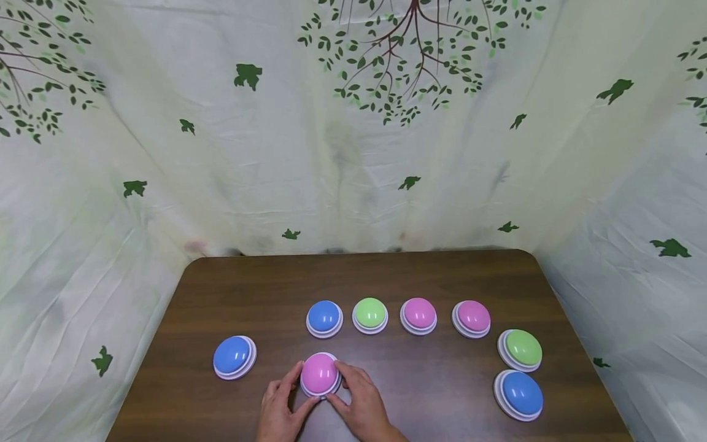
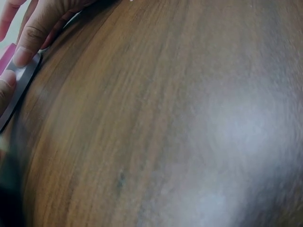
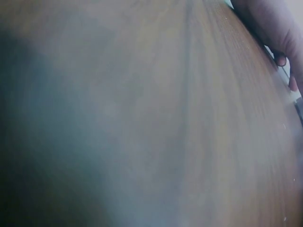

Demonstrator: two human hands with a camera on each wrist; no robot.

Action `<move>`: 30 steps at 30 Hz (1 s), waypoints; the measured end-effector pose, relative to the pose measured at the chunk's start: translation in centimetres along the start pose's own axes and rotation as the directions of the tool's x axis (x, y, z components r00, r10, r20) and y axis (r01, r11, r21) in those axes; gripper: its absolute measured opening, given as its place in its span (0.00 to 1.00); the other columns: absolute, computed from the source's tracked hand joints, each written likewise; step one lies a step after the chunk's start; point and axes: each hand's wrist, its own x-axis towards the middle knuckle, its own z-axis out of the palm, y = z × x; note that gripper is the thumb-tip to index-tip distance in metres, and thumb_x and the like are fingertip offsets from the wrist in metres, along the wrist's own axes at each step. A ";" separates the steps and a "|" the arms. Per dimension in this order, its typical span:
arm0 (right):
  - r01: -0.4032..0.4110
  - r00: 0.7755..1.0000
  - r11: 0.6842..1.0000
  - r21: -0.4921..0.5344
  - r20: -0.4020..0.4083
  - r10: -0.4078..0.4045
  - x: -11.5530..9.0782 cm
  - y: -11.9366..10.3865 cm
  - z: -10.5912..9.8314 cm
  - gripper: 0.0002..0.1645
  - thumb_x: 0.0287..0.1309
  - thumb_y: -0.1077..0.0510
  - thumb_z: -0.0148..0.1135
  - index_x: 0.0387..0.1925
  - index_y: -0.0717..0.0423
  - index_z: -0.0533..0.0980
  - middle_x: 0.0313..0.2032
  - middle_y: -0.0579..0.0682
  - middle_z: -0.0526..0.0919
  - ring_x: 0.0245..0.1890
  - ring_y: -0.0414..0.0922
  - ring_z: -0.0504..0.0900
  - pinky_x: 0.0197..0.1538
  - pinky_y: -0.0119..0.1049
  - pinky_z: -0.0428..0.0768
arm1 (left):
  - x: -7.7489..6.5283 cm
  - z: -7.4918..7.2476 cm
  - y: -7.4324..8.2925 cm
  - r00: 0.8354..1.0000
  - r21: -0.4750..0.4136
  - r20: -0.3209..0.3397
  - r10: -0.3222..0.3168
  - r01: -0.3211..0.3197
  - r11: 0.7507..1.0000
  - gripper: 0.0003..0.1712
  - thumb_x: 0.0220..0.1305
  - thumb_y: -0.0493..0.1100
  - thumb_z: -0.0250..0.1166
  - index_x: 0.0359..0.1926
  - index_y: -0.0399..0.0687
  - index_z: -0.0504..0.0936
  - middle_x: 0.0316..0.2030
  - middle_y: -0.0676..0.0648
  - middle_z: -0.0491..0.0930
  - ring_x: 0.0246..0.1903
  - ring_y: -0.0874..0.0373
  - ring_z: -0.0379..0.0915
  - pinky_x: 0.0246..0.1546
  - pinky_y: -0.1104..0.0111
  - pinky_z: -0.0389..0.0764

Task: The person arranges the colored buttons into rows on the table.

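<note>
Near the table's front edge, a push button with a glossy pink dome and white base (image 1: 319,373) sits between both hands. My left hand (image 1: 280,405) grips its left side, with the index finger on the rim and the thumb at the near edge. From the other side, my right hand (image 1: 361,402) holds the base between thumb and fingers. The two thumbs nearly meet at the front. In the left wrist view only a sliver of the pink button (image 2: 6,56) shows, with fingertips on its rim. The right wrist view catches part of a hand (image 3: 277,28) at its upper right corner.
A blue button (image 1: 232,356) lies to the left. Behind stand blue (image 1: 324,317), green (image 1: 370,314) and two pink buttons (image 1: 418,314) (image 1: 472,317). Green (image 1: 521,348) and blue buttons (image 1: 520,395) sit at right on the brown table (image 1: 248,282). Leaf-printed cloth (image 1: 342,153) hangs behind.
</note>
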 end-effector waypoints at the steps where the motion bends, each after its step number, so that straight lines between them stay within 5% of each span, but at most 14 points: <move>1: 0.000 1.000 1.000 0.001 0.005 0.000 0.0 0.0 0.0 0.43 0.41 0.54 0.84 0.61 0.56 0.76 0.51 0.47 0.87 0.45 0.39 0.82 0.48 0.19 0.78 | 0.0 0.0 0.0 1.000 0.007 0.000 0.001 -0.001 1.000 0.48 0.37 0.45 0.85 0.65 0.54 0.78 0.50 0.51 0.89 0.38 0.62 0.71 0.37 0.65 0.70; 18: -0.015 0.998 1.000 -0.001 0.061 0.015 0.0 0.0 0.1 0.47 0.41 0.53 0.85 0.64 0.56 0.73 0.56 0.50 0.83 0.52 0.44 0.81 0.49 0.22 0.81 | 0.0 0.0 -0.2 0.999 0.034 -0.010 0.037 -0.037 0.999 0.50 0.36 0.45 0.86 0.66 0.47 0.77 0.51 0.49 0.88 0.38 0.60 0.74 0.38 0.63 0.72; 23: 0.102 0.994 0.990 -0.100 -0.030 -0.106 0.1 -0.2 0.4 0.43 0.41 0.48 0.84 0.60 0.51 0.77 0.59 0.51 0.81 0.57 0.48 0.78 0.56 0.33 0.81 | -0.4 -0.2 -0.6 0.996 -0.069 -0.068 0.059 -0.063 0.996 0.49 0.34 0.36 0.85 0.64 0.40 0.77 0.52 0.45 0.87 0.36 0.61 0.74 0.38 0.72 0.71; 27: 0.350 0.919 0.930 -0.114 -0.152 -0.365 0.4 -1.5 1.1 0.28 0.50 0.49 0.77 0.52 0.52 0.81 0.55 0.51 0.83 0.53 0.46 0.79 0.57 0.34 0.79 | -1.1 -0.7 -1.7 0.986 -0.145 -0.155 0.068 -0.090 0.985 0.48 0.32 0.27 0.82 0.62 0.35 0.77 0.47 0.41 0.86 0.34 0.66 0.71 0.34 0.80 0.69; 30: 0.493 0.870 0.868 0.053 -0.049 -0.491 0.3 -3.6 1.9 0.23 0.63 0.52 0.69 0.57 0.55 0.79 0.57 0.51 0.82 0.57 0.43 0.81 0.62 0.28 0.77 | -1.6 -1.5 -3.0 0.970 -0.181 -0.240 0.048 -0.093 0.979 0.47 0.31 0.22 0.77 0.61 0.31 0.76 0.42 0.40 0.85 0.33 0.69 0.70 0.32 0.82 0.69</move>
